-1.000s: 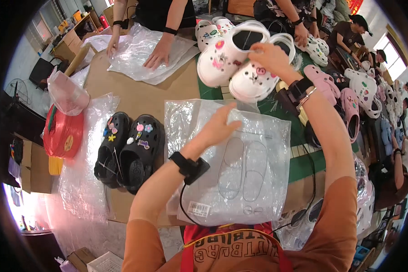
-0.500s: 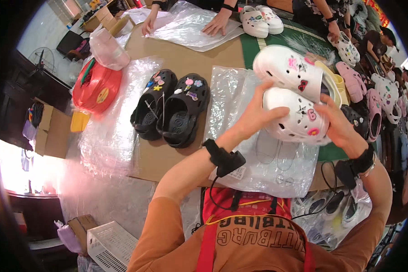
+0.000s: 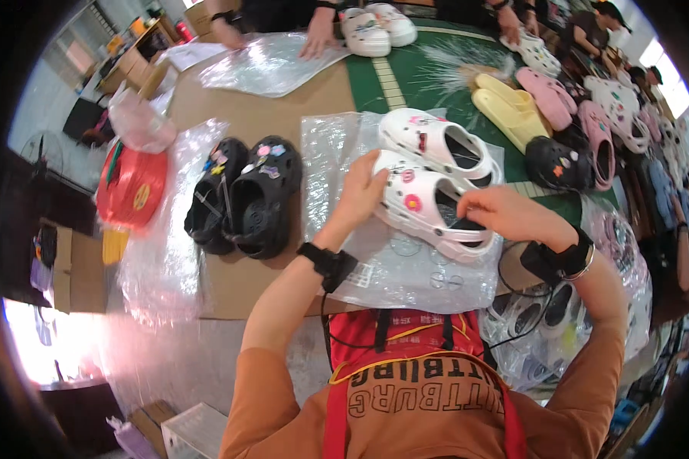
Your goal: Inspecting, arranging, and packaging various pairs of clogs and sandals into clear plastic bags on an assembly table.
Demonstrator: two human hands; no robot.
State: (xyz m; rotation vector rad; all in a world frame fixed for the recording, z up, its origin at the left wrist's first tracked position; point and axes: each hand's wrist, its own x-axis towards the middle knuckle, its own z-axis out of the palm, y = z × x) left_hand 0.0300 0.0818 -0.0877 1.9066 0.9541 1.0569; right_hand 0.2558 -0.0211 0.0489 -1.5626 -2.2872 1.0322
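A pair of white clogs [image 3: 429, 195] with colourful charms lies side by side on a clear plastic bag [image 3: 329, 157], toes to the left. My left hand [image 3: 357, 191] grips the toe of the nearer clog, its thumb on top and its other fingers partly hidden. At that clog's foot opening, my right hand [image 3: 513, 216] has its fingers bent and closed; whatever sits between the fingertips is hidden. To the left, a pair of black clogs [image 3: 262, 203] with charms rests on the cardboard, with a clear tie across them.
Yellow slides [image 3: 509, 107], a black clog [image 3: 559, 162] and pink clogs [image 3: 547, 98] crowd the right side. On the left are a red round bundle [image 3: 132, 187] and a plastic sheet [image 3: 164, 260]. Across the table, another person's hands [image 3: 319, 34] press on a clear bag [image 3: 272, 65].
The white clogs have come down from my raised hands onto the plastic bag, with their openings now to the right. My right hand has shifted to the nearer clog's opening. The view has turned.
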